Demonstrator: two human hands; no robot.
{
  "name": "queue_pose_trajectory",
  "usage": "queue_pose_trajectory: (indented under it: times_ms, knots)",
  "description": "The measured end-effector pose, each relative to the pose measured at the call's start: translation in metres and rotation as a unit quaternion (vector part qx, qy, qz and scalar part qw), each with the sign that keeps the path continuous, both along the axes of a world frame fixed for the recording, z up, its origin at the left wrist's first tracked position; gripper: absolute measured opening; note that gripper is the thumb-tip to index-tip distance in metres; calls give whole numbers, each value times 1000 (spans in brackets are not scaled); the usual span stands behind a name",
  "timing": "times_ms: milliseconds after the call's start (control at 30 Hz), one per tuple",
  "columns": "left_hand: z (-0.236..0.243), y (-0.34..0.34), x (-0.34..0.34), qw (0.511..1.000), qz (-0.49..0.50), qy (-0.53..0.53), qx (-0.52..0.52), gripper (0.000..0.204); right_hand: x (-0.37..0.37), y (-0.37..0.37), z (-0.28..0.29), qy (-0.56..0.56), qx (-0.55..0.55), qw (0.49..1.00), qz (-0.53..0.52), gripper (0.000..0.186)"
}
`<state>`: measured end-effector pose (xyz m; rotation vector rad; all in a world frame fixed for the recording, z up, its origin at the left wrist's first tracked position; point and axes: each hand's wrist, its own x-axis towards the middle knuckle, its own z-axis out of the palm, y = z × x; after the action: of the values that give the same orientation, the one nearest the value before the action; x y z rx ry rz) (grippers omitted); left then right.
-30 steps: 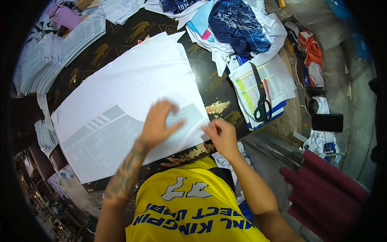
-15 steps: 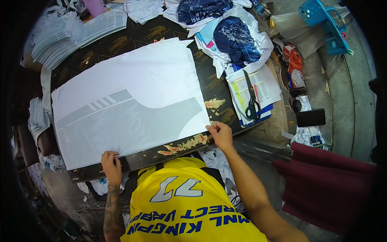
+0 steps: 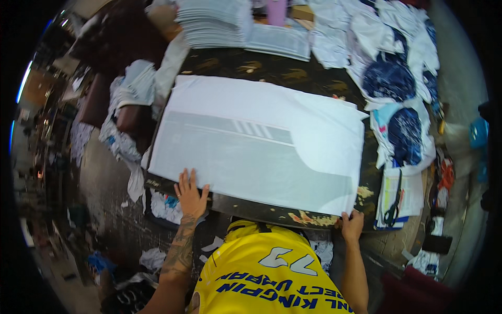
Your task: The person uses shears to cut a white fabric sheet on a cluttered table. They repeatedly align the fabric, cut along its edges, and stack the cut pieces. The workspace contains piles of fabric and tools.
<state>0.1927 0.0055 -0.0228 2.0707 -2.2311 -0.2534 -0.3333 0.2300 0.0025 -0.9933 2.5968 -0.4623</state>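
Note:
A large white sheet (image 3: 319, 125), with a grey printed shape and stripes, lies on the dark, worn tabletop (image 3: 219, 68). My left hand (image 3: 192, 196) has its fingers spread at the sheet's near edge, left of the middle, over the table edge. My right hand (image 3: 351, 224) pinches the sheet's near right corner between thumb and fingers.
Stacked cut pieces (image 3: 212, 23) and a pink tumbler (image 3: 276, 10) stand at the far side. White and navy fabric (image 3: 389, 78) lies along the right, with papers (image 3: 413, 199) and black scissors (image 3: 392, 206). More cloth (image 3: 133, 83) hangs at the left; maroon cloth (image 3: 408, 293) is lower right.
My left hand has dropped from over the sheet to its near edge and spread its fingers. My right hand stays at the near right corner. The view has swung leftward.

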Motion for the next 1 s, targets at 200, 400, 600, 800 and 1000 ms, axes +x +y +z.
queue_pose_trajectory:
  times_ms: [200,400,600,800,1000]
  knots:
    - [0,-26,103,970,127,83,-191,48,-14,-2,7,-14,-57,997,-51,36]
    - [-15,-82,208,921,250,281,-105,21,80,-47,24,-339,90,937,5,30]
    - [5,-97,206,943,168,265,-111,24,169,-78,7,-496,-14,820,-286,37]
    - [48,-93,191,910,222,340,-87,19,162,-89,5,-466,-6,841,-275,32]
    - [34,-84,183,911,248,304,-127,25,160,-92,20,-448,-25,851,-272,35]
